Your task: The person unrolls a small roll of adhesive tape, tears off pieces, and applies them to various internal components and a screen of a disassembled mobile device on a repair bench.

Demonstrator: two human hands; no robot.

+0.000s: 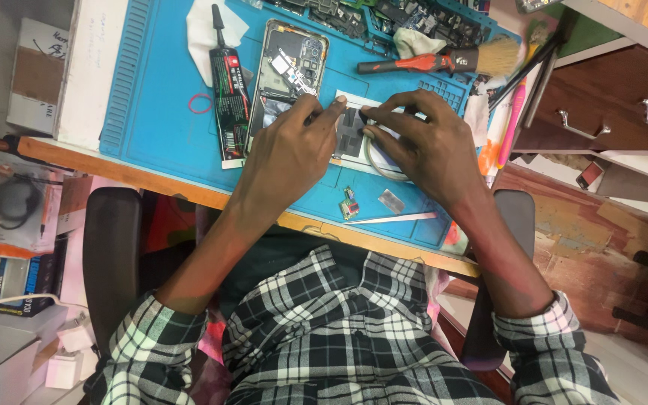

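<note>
Overhead, blue repair mat (159, 112) on wooden desk (136, 178).

A bright blue mat (159, 90) covers the wooden-orange table (136, 176). On the mat, left of the opened phone (290, 67), lies a black tube (230, 97) with red and white print, beside a thin red rubber band (200, 103) and a white cloth (200, 30). Right of the phone lies a red-and-black screwdriver (406, 64) and a brush (489, 56) with tan bristles. A pink pen (515, 120) lies at the mat's right edge. The sleeves (151, 352) are checked black and white. The chair arms (110, 255) are black.
</note>
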